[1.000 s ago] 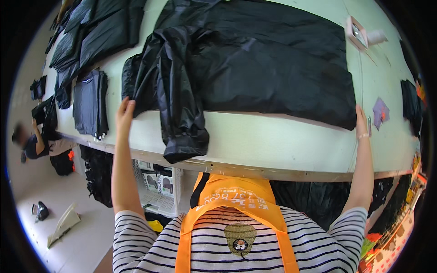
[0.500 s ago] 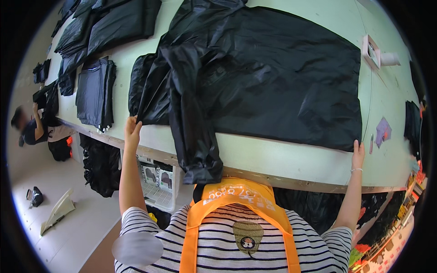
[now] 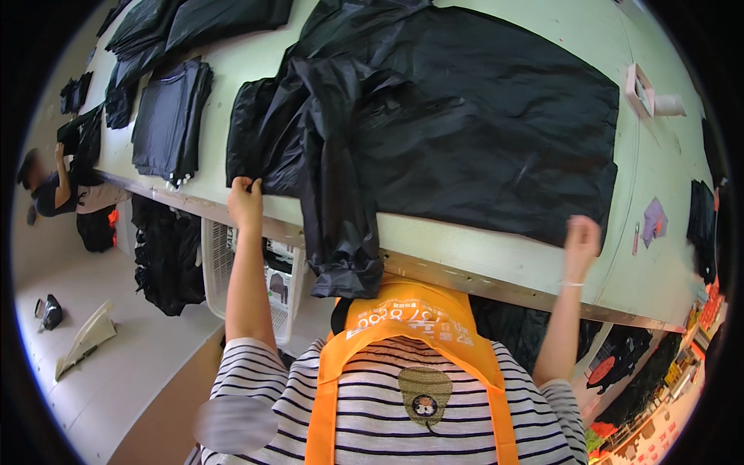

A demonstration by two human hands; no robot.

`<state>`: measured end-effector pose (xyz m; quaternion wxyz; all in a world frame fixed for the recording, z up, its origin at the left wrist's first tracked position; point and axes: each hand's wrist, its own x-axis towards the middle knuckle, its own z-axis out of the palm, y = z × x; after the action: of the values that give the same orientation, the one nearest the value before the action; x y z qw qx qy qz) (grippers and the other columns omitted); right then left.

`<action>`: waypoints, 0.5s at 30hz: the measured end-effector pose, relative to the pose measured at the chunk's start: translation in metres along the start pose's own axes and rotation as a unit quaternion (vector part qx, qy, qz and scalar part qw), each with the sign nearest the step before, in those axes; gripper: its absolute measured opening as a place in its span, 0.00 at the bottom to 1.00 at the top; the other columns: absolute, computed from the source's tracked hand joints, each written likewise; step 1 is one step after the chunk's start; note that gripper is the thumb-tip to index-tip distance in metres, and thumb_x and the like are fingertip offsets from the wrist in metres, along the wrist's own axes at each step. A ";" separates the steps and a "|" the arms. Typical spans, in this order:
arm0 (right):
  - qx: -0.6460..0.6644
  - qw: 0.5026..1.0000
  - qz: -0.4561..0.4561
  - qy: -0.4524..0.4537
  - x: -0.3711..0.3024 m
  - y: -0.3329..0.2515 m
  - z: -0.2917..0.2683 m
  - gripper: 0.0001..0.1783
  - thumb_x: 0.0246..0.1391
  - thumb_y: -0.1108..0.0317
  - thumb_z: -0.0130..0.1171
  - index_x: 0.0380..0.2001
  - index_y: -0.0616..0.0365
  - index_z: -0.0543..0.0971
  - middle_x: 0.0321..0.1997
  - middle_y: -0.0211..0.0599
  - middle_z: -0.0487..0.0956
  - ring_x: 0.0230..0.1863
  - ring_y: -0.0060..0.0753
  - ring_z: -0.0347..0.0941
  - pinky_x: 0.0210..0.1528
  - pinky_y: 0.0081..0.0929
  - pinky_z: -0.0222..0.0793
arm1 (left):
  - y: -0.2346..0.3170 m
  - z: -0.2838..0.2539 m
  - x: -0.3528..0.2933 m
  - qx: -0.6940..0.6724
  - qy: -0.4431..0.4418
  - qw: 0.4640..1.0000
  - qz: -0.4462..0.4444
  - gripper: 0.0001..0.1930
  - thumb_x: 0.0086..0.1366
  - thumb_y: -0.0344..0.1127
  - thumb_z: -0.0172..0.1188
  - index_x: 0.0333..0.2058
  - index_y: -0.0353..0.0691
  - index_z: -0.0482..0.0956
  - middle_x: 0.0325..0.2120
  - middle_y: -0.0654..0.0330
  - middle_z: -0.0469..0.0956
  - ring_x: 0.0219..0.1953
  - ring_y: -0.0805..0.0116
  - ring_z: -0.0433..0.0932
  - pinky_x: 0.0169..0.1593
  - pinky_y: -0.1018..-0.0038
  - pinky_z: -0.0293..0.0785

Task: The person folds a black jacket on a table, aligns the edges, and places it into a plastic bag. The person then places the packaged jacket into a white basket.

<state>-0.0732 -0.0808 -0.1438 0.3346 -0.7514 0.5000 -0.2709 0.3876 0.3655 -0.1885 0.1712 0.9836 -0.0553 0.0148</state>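
Observation:
A large black garment of thin, shiny fabric (image 3: pixel 496 147) lies spread across the pale green table (image 3: pixel 504 236). One of its sleeves (image 3: pixel 341 209) hangs over the near table edge toward my apron. At the garment's near left corner, my left hand (image 3: pixel 246 203) pinches the fabric edge between thumb and fingers. My right hand (image 3: pixel 583 236) is over the near right part of the garment, a little in from its corner. Motion smears its fingers, and whether they grip the cloth does not show.
Folded black cloth (image 3: pixel 172 120) is stacked on the left, with more black pieces (image 3: pixel 225 19) behind. A white box-like stand (image 3: pixel 640 91), a purple scrap (image 3: pixel 655 218) and a slim tool (image 3: pixel 636 239) lie right. A white basket (image 3: pixel 217 267) is below the table. Another person (image 3: pixel 58 182) stands far left.
My right hand has left the garment's near right corner and moved inward to the left. My left hand stays at the near left edge, its fingers shifted slightly along the cloth.

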 end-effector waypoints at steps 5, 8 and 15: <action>0.092 0.810 0.112 -0.568 -0.158 -0.167 0.159 0.44 0.49 0.55 0.63 0.63 0.64 0.57 0.41 0.50 0.79 0.44 0.38 0.76 0.49 0.30 0.69 | 0.021 0.004 0.000 0.012 0.000 0.999 -0.032 0.14 0.55 0.45 0.64 0.33 0.43 0.77 0.30 0.55 0.80 0.36 0.50 0.78 0.39 0.61 0.73; 0.121 0.896 -0.069 -0.422 -0.205 -0.156 0.219 0.39 0.46 0.66 0.61 0.61 0.65 0.58 0.46 0.56 0.75 0.42 0.44 0.75 0.47 0.31 0.70 | 0.027 0.007 -0.003 0.009 0.018 0.999 -0.039 0.13 0.55 0.45 0.63 0.33 0.43 0.76 0.30 0.53 0.80 0.36 0.49 0.78 0.39 0.59 0.72; -0.038 0.802 -0.041 -0.594 -0.026 -0.096 0.037 0.42 0.39 0.74 0.64 0.61 0.67 0.61 0.57 0.47 0.71 0.60 0.35 0.65 0.62 0.29 0.60 | 0.011 0.004 -0.004 -0.005 0.009 0.998 -0.059 0.12 0.54 0.44 0.63 0.33 0.44 0.76 0.29 0.54 0.80 0.35 0.49 0.78 0.38 0.59 0.72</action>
<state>0.0004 -0.0216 -0.0947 0.5258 -0.7971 0.1819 0.2348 0.3821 0.3543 -0.1886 0.1775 0.9840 0.0043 0.0136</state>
